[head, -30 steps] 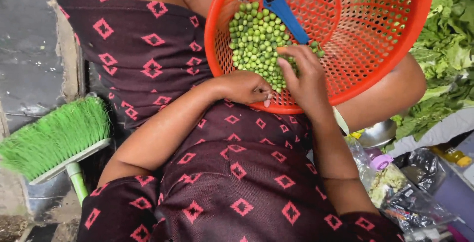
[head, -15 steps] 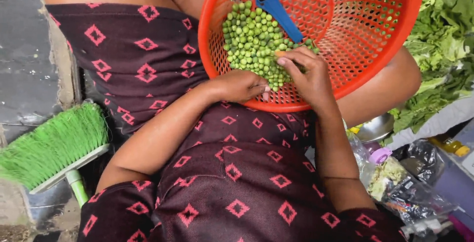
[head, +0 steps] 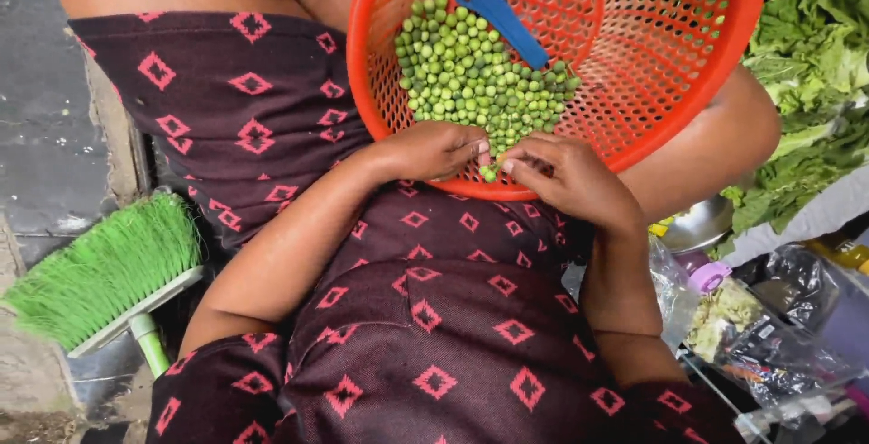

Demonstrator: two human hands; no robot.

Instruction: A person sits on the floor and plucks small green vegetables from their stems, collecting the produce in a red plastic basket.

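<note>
We see our left hand (head: 434, 150) and right hand (head: 570, 177) meet at the orange basket's (head: 688, 91) six o'clock rim, fingers pinching a small pea pod (head: 490, 172). The blue-handled tool (head: 500, 17) lies on the peas (head: 475, 82), long axis eleven to five.

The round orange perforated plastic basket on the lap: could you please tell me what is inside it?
Inside the orange perforated plastic basket lie a heap of small green peas and a blue plastic handle, its lower end buried in the peas. The left hand and right hand cover the near rim.
</note>
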